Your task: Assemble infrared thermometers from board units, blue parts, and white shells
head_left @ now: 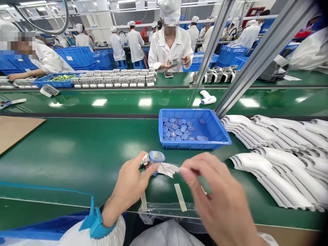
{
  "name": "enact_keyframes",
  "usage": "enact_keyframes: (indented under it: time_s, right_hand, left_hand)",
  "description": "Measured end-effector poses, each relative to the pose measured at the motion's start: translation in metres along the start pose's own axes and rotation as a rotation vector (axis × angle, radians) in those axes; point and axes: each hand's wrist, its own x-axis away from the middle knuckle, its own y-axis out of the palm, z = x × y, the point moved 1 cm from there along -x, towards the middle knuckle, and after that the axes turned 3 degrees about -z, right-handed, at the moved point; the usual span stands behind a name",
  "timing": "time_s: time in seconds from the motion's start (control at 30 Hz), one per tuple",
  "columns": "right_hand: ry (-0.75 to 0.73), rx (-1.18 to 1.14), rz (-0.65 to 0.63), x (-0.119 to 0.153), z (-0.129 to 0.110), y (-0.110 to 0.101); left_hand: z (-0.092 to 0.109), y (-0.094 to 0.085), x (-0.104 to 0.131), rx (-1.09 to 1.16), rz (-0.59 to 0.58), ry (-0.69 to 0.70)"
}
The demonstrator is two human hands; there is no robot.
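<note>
My left hand [134, 179] is closed around a partly assembled handheld thermometer [167, 169], its white shell tilted over the bench. A blue-rimmed display [157, 156] sits at its head, and bits of red and green show beside my thumb. My right hand [215, 194] is at the other end of the shell with thumb and forefinger pinched together. Whatever lies between those fingertips is too small to make out. Below the hands, strips of tape [180, 197] and clear plastic film [164, 207] lie at the bench edge.
A blue bin [196, 145] with small blue parts stands just ahead. Stacks of white shells [271, 174] lie to the right. A slanted metal post [256, 61] rises behind the bin. A white gun-shaped device [208, 98] rests on the far belt. A co-worker [170, 44] sits opposite.
</note>
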Motion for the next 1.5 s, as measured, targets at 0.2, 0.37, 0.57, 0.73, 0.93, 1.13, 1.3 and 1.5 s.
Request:
enact_keyframes:
  time_s: [0.2, 0.37, 0.57, 0.73, 0.93, 1.13, 1.3, 1.5]
  right_hand:
    - [0.182, 0.365, -0.134, 0.026, 0.093, 0.015]
    - [0.054, 0.29, 0.014, 0.029, 0.065, 0.022]
    - [-0.086, 0.146, 0.055, 0.02, 0.025, 0.045]
    - [0.107, 0.505, 0.007, 0.039, 0.088, 0.022]
    - [0.166, 0.43, 0.017, 0.04, 0.087, -0.003]
    - [0.411, -0.85, -0.806, 0.022, 0.021, 0.016]
    - [0.504, -0.765, -0.591, 0.026, 0.008, 0.032]
    - [0.423, -0.633, -0.462, 0.032, 0.002, 0.039]
  left_hand:
    - [-0.021, -0.02, -0.006, 0.432, -0.032, -0.19]
    - [-0.011, -0.012, -0.004, 0.446, -0.019, -0.152]
    - [-0.008, 0.016, -0.007, 0.409, 0.023, -0.127]
    - [-0.018, 0.006, -0.007, 0.323, 0.016, -0.125]
    - [-0.006, -0.008, -0.004, 0.416, -0.307, -0.045]
    - [0.004, 0.009, 0.001, 0.271, -0.183, 0.092]
    - [0.011, 0.035, 0.013, -0.094, 0.357, 0.265]
    - [0.017, 0.058, 0.019, -0.138, 0.478, 0.231]
